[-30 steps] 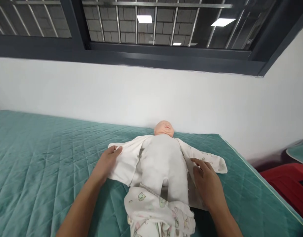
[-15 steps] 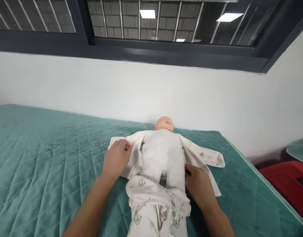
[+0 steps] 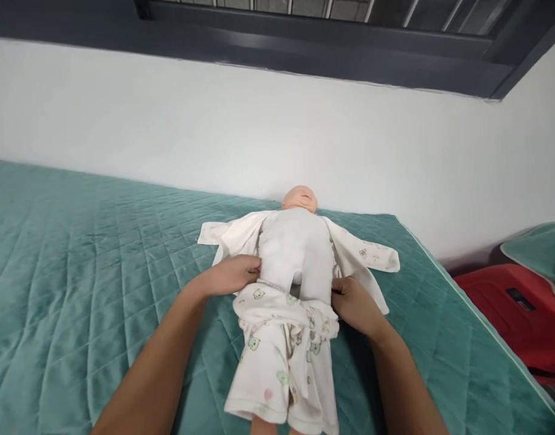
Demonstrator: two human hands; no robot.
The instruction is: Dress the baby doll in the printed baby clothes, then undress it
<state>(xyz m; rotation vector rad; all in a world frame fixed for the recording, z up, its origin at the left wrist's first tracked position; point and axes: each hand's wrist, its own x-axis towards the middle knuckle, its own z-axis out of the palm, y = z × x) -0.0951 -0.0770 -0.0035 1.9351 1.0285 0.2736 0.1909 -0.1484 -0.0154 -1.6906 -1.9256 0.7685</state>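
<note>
A baby doll (image 3: 299,198) lies on its back with its white cloth body (image 3: 295,241) exposed. Its white printed jacket (image 3: 372,255) is spread wide, both sleeves out to the sides. Printed pants (image 3: 263,350) with green animal faces are bunched around the doll's thighs, the lower legs poking out below. At the doll's hip on the left, my left hand (image 3: 234,275) is closed, fingertips against the body's side just above the waistband. My right hand (image 3: 356,302) is closed at the opposite side, beside the thigh and jacket edge. What either pinches is hidden.
A green quilted cover (image 3: 100,290) lies under the doll, its piped edge running down the right. Beyond that edge is a red plastic item (image 3: 499,308) with green cloth (image 3: 540,248) above it. A white wall (image 3: 168,133) and dark window frame (image 3: 281,54) stand behind.
My left hand has moved from the jacket's left side down and inward to the doll's hip. My right hand stays at the other side. The view has tilted down.
</note>
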